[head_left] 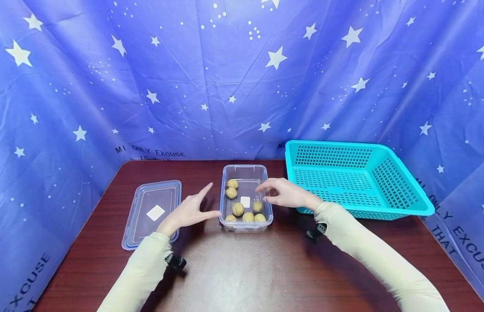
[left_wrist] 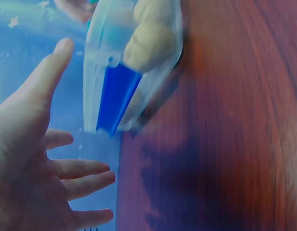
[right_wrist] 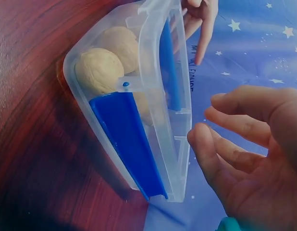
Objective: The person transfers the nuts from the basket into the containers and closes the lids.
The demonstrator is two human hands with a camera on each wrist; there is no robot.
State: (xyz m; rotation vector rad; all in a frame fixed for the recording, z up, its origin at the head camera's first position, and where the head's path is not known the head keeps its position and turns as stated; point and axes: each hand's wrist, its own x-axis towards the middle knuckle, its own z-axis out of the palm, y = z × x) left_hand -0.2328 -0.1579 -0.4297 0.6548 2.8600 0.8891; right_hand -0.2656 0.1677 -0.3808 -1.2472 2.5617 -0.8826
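Observation:
A clear plastic food container (head_left: 245, 172) with blue side latches stands lidless mid-table, several walnuts (head_left: 238, 209) inside, mostly at its near end. A small white square lies at its bottom. To its left my left hand (head_left: 188, 211) is spread, thumb by the near left corner; the left wrist view shows a gap between hand (left_wrist: 26, 154) and container (left_wrist: 94, 72). My right hand (head_left: 286, 193) hovers at the right rim with bent fingers and nothing between them. In the right wrist view, thumb and fingertips (right_wrist: 202, 134) stay apart, beside the container's blue latch (right_wrist: 127, 139).
A clear lid (head_left: 138, 221) with a blue seal and a white square lies left of the container, partly behind my left hand. At the back right stands a turquoise plastic basket (head_left: 382, 212). A blue star-patterned curtain (head_left: 226, 86) borders the dark wooden table (head_left: 242, 273).

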